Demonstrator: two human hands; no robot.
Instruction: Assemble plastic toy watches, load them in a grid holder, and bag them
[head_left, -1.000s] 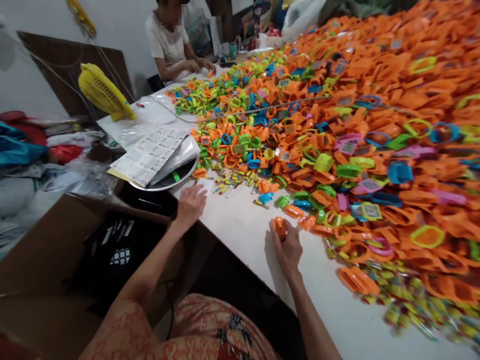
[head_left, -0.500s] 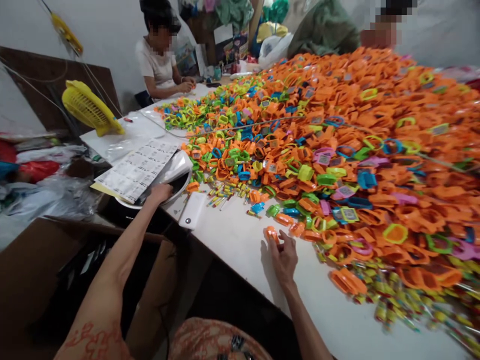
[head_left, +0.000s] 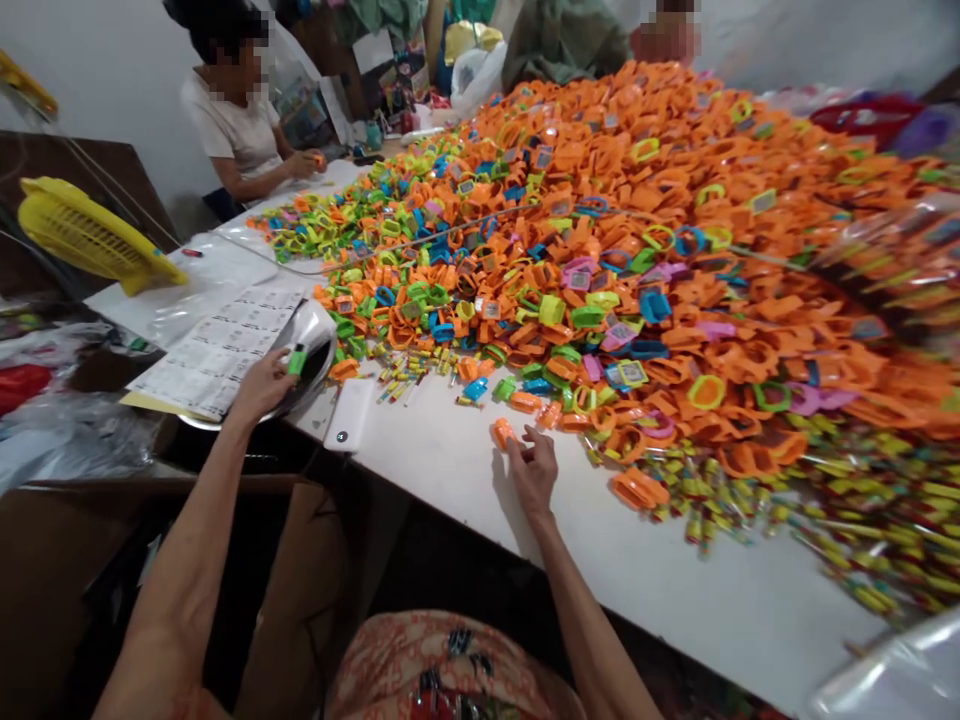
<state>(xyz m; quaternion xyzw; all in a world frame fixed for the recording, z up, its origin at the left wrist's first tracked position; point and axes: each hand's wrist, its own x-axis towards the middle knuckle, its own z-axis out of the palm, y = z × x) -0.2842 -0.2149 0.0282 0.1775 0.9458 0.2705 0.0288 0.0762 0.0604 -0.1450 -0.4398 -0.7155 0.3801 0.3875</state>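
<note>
Between the fingertips of my left hand [head_left: 261, 388] is a small green piece with a dark end [head_left: 297, 360], raised over a round white-rimmed basin [head_left: 324, 345]. The basin's dark contents are partly hidden by printed sheets. My right hand [head_left: 535, 470] rests at the table's near side, thumb and fingers closed on an orange plastic toy watch [head_left: 502, 432]. Just beyond it lies the front of a large heap of toy watches [head_left: 660, 230], mostly orange, with green, blue, yellow and pink ones mixed in.
Beside the basin are printed label sheets [head_left: 217, 345] and a white power bank [head_left: 350, 415]. Thin yellow-tipped sticks [head_left: 697, 500] lie along the heap's front. A yellow fan [head_left: 94, 235] stands left. Below is an open cardboard box [head_left: 270, 590]. A co-worker [head_left: 240, 140] sits at the far left.
My left hand has come up out of the basin with the green piece in its fingers. My right hand keeps its hold on the orange toy watch. The view has turned right.
</note>
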